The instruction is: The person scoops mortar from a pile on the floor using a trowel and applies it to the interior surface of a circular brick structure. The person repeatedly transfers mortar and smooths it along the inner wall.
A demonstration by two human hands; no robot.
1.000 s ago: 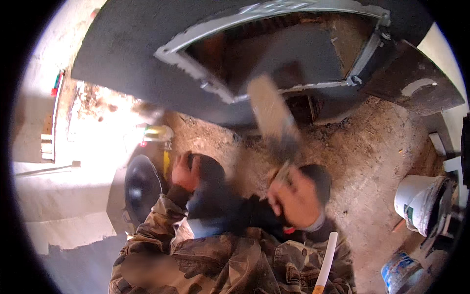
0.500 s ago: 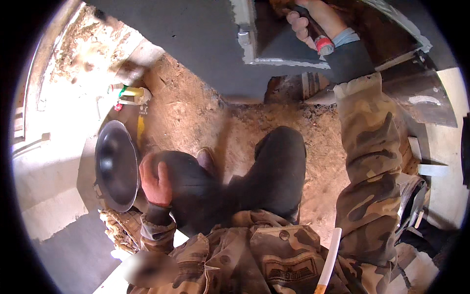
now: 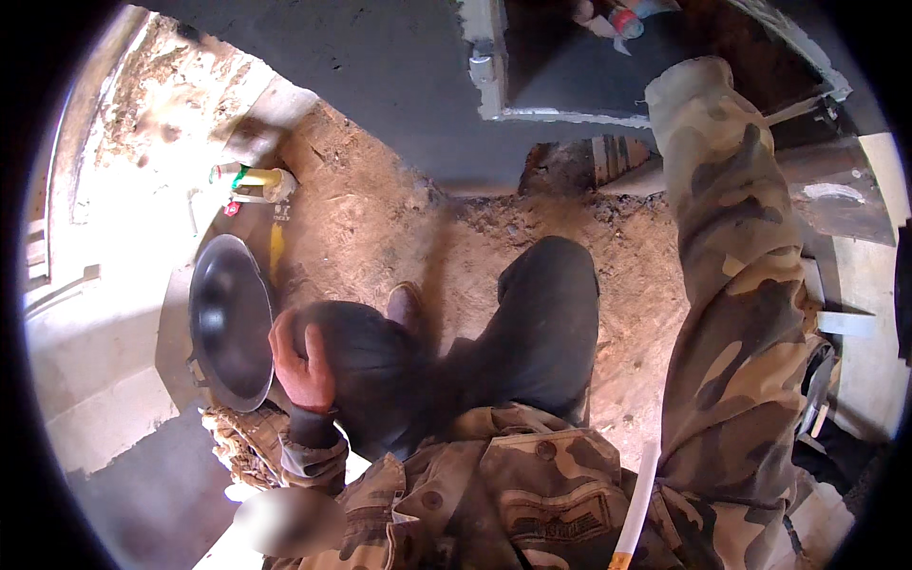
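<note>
My left hand (image 3: 302,366) lies on my left knee, fingers stretched out and slightly apart, holding nothing. Just beside it stands a dark round pan (image 3: 228,323), tilted up on its edge. At the top edge of the view, my right hand (image 3: 591,19) is partly cut off, its fingers wrapped round a tool handle with a red and pale end (image 3: 626,22). What the tool's other end is lies out of view. This hand is over a dark recess (image 3: 560,81) with a pale, rough rim, set in a grey surface (image 3: 380,85).
Brown ground (image 3: 351,209) lies between my legs and the grey surface. Bottle-like things (image 3: 252,180) stand at the left, near a pale wall. A woven bundle (image 3: 242,446) sits below the pan. A cigarette (image 3: 638,503) sticks up at the lower edge.
My right arm has reached farther away, taking the hand and the tool toward the top edge and mostly out of view. My left hand stays on the knee.
</note>
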